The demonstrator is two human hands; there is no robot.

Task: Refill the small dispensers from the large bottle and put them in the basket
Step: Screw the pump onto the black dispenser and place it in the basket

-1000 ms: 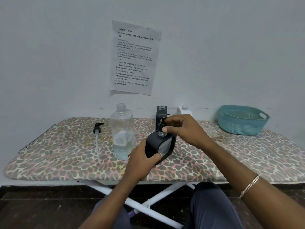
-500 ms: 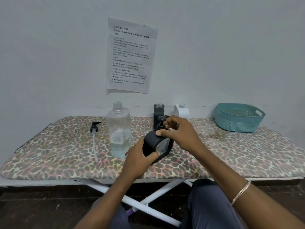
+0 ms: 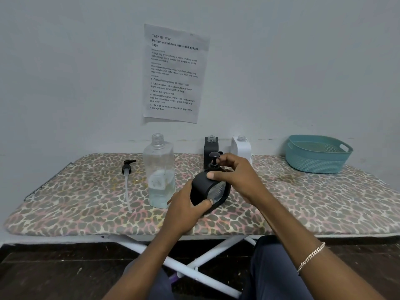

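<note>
A small black dispenser with a clear window is tilted above the board, and my left hand grips its lower body. My right hand wraps its top at the collar of the black pump head. The large clear bottle, uncapped and about a third full, stands just left of my hands. Its black pump with a long tube lies further left. At the back stand another black dispenser and a white dispenser, both without pumps. The teal basket sits at the far right.
Everything rests on an ironing board with a leopard-print cover against a grey wall. A printed sheet is taped to the wall. The board's white legs and my knees are below the front edge.
The view has shifted slightly. My right hand has turned around the pump collar of the black dispenser, while my left hand has kept its grip on the body.
</note>
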